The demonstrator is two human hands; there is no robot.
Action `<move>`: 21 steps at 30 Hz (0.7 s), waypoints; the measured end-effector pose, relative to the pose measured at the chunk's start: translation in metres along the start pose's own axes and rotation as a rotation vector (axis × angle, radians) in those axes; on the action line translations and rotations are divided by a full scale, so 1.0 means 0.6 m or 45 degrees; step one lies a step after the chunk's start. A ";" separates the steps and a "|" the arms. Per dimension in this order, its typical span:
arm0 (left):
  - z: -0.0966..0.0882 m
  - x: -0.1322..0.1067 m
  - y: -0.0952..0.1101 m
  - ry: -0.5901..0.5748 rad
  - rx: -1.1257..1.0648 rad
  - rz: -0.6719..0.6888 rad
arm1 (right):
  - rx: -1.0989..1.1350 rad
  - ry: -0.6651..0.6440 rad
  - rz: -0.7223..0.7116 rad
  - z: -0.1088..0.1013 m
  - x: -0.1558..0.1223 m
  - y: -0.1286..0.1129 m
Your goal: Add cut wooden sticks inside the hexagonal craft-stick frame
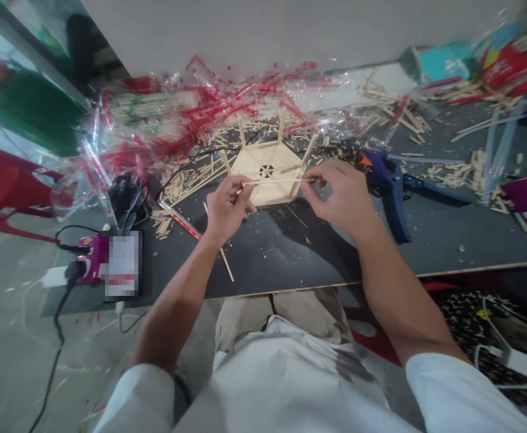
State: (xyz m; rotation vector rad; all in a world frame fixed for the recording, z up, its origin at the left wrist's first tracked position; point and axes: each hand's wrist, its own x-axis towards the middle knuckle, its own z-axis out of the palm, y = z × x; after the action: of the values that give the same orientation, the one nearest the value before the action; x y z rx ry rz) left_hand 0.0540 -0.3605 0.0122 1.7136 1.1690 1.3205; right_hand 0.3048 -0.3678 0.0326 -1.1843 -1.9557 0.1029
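Observation:
A thin wooden stick (277,180) is stretched level between my two hands. My left hand (228,204) pinches its left end between thumb and fingers. At the other end, my right hand (338,193) holds it the same way. Just behind the stick, on the dark table, lies a hexagonal frame of wooden sticks (258,157) with a spoked opening in its middle and several upright posts at its corners. Part of the frame's near side is hidden by my hands. Another loose stick (225,264) rests on the table by my left wrist.
A blue plier-like hand tool (392,192) lies right of my right hand. Clear and red plastic wrappers (191,102) and scattered stick pieces (186,180) cover the back. At left sit a purple power strip (92,258) and a phone (122,264) near the table edge (281,290).

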 end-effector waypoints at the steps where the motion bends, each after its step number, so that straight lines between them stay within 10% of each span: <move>1: 0.000 0.000 -0.001 0.000 0.008 -0.004 | -0.016 0.003 0.006 0.002 0.000 0.000; 8: -0.003 -0.001 -0.001 -0.035 0.102 0.052 | -0.019 0.007 -0.007 0.005 0.000 0.000; 13: -0.066 0.021 -0.003 0.079 0.626 0.135 | 0.006 0.029 -0.014 0.000 0.002 -0.001; 17: -0.146 0.046 -0.058 0.459 0.983 -0.184 | 0.016 0.048 -0.042 -0.002 0.003 -0.003; 21: -0.188 0.078 -0.126 0.415 1.196 -0.560 | 0.014 0.014 -0.031 -0.002 0.002 -0.005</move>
State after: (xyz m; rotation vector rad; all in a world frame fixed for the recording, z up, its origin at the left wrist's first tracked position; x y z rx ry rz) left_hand -0.0695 -0.2904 -0.0084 1.6632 2.4639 0.8159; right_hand 0.3032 -0.3689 0.0358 -1.1512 -1.9570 0.0936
